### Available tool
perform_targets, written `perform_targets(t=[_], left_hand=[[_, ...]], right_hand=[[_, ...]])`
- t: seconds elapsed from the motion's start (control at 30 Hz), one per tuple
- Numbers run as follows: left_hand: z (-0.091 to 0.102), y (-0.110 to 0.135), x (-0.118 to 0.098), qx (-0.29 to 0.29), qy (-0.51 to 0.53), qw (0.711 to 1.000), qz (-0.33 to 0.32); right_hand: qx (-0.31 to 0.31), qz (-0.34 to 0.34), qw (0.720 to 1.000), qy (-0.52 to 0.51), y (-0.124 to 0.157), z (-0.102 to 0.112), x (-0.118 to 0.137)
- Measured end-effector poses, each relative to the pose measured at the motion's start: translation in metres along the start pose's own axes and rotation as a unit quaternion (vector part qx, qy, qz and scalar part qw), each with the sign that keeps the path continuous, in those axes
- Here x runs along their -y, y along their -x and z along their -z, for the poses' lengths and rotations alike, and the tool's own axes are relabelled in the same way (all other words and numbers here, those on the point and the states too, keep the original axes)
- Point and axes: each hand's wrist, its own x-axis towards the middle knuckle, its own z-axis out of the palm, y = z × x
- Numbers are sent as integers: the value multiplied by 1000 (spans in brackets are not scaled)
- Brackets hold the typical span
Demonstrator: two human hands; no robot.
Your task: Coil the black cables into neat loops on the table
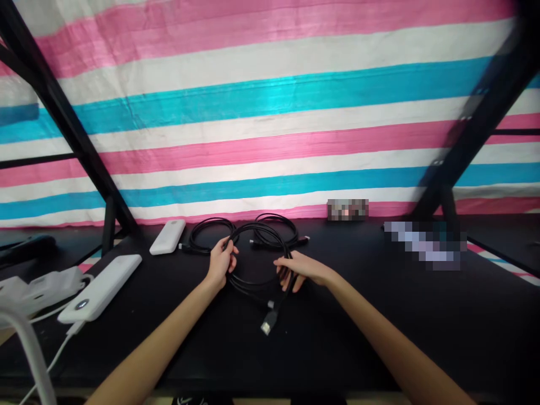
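Note:
Between my hands is a coiled black USB cable [248, 285], raised over the front middle of the black table [337, 349]. My left hand [221, 263] is closed around the left side of the loop. On the loop's right side, my right hand [301, 270] grips the strands with bent fingers. Two plug ends hang at the bottom of the coil, and the larger USB plug [267, 326] points toward me. Behind it lie two more coiled black cables, one at the left [211, 219] and one at the right [291, 225], partly covered by the held loop.
Two white power banks, a near one [105, 287] and a smaller far one [167, 237], lie on the left. White chargers [46, 287] and a white cord sit at the left edge. Blurred-out items are at the back right. Black frame bars slope up on both sides before a striped sheet [270, 135].

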Motion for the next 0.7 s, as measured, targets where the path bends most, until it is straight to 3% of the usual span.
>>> perform_targets(t=[0.07, 0.13, 0.23, 0.37, 0.5, 0.6, 0.7], left_hand=[[3, -4, 1, 5, 13, 1000, 16], [4, -7, 2, 27, 0, 999, 25], [4, -7, 0, 79, -24, 995, 51], [3, -2, -3, 185, -68, 974, 110], [4, 4, -5, 306, -89, 937, 144], [2, 8, -3, 307, -92, 939, 123], [-2, 7, 1, 231, -80, 963, 115]], right_hand=[[6, -20, 1000, 21, -3, 3, -4], [-3, 7, 999, 41, -6, 5, -8], [-48, 55, 997, -28, -10, 8, -8], [-168, 99, 961, -196, -14, 11, -4], [-226, 115, 940, -230, -20, 9, -4], [-246, 113, 930, -249, -24, 6, -7], [-250, 118, 926, -259, -25, 4, -9]])
